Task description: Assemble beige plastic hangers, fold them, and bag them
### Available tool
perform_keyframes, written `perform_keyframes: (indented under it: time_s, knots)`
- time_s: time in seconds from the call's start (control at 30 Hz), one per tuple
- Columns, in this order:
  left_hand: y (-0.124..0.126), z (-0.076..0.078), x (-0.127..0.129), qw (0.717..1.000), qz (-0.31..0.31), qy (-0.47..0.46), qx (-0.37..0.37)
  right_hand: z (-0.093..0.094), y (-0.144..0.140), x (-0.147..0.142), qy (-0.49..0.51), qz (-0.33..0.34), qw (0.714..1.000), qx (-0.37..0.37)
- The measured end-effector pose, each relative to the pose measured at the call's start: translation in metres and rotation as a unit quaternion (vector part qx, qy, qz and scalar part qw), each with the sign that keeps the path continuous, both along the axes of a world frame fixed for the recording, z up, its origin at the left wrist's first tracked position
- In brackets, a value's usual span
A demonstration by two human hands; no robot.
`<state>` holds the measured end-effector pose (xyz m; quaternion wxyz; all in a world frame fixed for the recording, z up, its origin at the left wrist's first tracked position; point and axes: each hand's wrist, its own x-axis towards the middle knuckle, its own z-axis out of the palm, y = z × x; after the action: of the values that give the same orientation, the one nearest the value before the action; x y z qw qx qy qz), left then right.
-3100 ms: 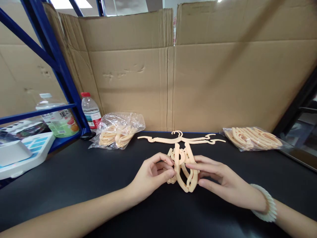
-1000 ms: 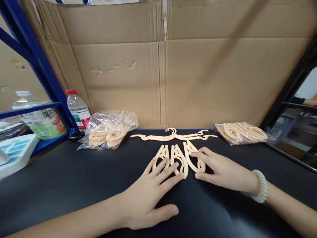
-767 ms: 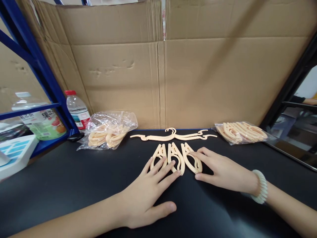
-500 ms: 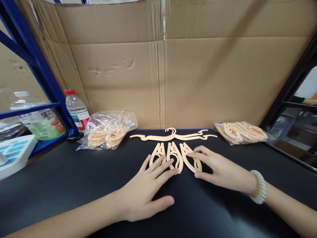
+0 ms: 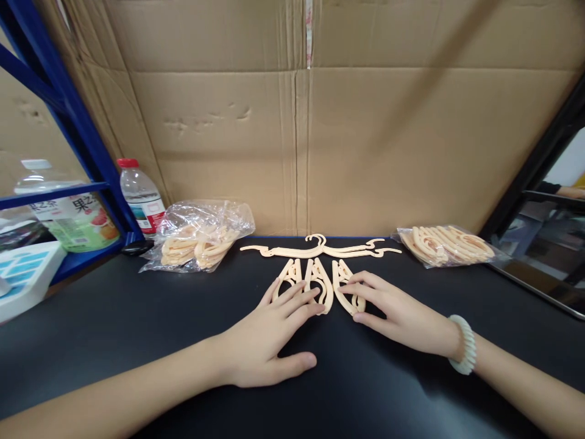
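Three small peach plastic hanger pieces [image 5: 320, 280] lie side by side in a fan on the black table [image 5: 137, 329]. My left hand [image 5: 269, 332] rests flat, fingers spread, its fingertips on the left and middle pieces. My right hand [image 5: 397, 314], with a pale bead bracelet at the wrist, lies flat with fingertips on the right piece [image 5: 345, 286]. Just beyond them lie long thin peach hangers [image 5: 320, 249], stretched out sideways.
A clear bag of peach pieces [image 5: 201, 235] sits at the back left, another bag [image 5: 445, 244] at the back right. Cardboard sheets [image 5: 301, 122] wall off the back. A blue rack [image 5: 73, 140], two bottles [image 5: 139, 195] and a white box [image 5: 22, 277] stand at left.
Three seconds ago both hands held the pieces bunched upright; since then they lie spread flat. Over the last second both hands have slid the three pieces a little farther away.
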<state>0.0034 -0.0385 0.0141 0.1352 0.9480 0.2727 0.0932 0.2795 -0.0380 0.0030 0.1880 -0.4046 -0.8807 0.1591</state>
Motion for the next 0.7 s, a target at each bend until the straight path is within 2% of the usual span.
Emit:
perform_keyframes:
  time_s: [0.13, 0.47, 0.7]
  knots:
    - [0.0018, -0.0005, -0.0016, 1.0, 0.0, 0.018, -0.001, -0.002, 0.0021, -0.0008, -0.001, 0.001, 1.0, 0.004]
    - [0.002, -0.006, -0.0041, 0.999, -0.002, -0.041, 0.001, -0.001, 0.0026, 0.0005, 0.0, 0.005, 1.0, 0.005]
    - [-0.0006, -0.0043, -0.0029, 0.997, -0.018, -0.054, 0.053, 0.0039, 0.0032, 0.0038, 0.025, 0.022, 0.999, 0.011]
